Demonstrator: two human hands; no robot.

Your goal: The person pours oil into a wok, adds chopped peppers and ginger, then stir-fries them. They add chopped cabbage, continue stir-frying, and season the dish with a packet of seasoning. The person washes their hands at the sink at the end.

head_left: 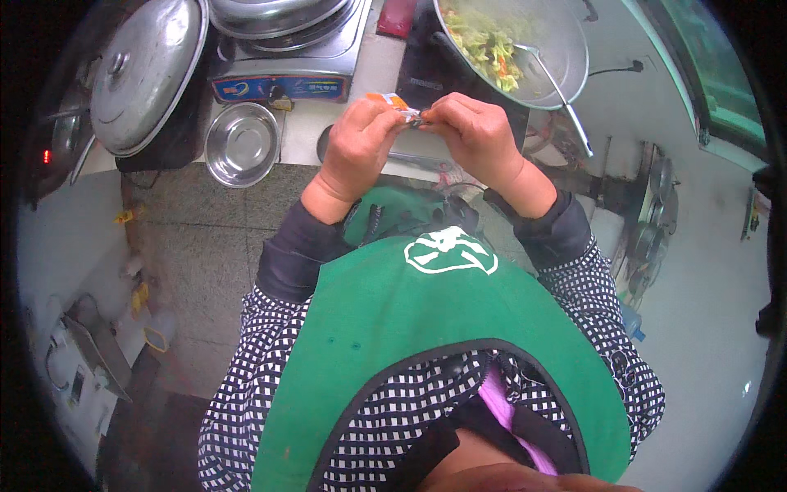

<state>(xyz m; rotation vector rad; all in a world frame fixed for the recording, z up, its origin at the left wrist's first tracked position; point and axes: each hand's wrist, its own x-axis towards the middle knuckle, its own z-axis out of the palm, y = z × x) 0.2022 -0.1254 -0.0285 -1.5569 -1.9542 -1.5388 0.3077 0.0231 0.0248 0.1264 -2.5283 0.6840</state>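
In front of my chest, over the counter's edge, my left hand and my right hand come together at their fingertips. Between them is a small orange and silver packet, pinched by both hands at its silvery end. Its orange part sticks up above my left fingers. Whether the packet is torn is too small to tell. Just beyond my right hand stands a large wok holding chopped green and yellow vegetables with orange bits. A long-handled metal utensil rests in it, its handle slanting over the near rim.
A shiny steel bowl sits on the counter left of my hands. Behind it is a gas stove carrying a covered pan. A big domed lid lies farther left. Pans hang along the right wall.
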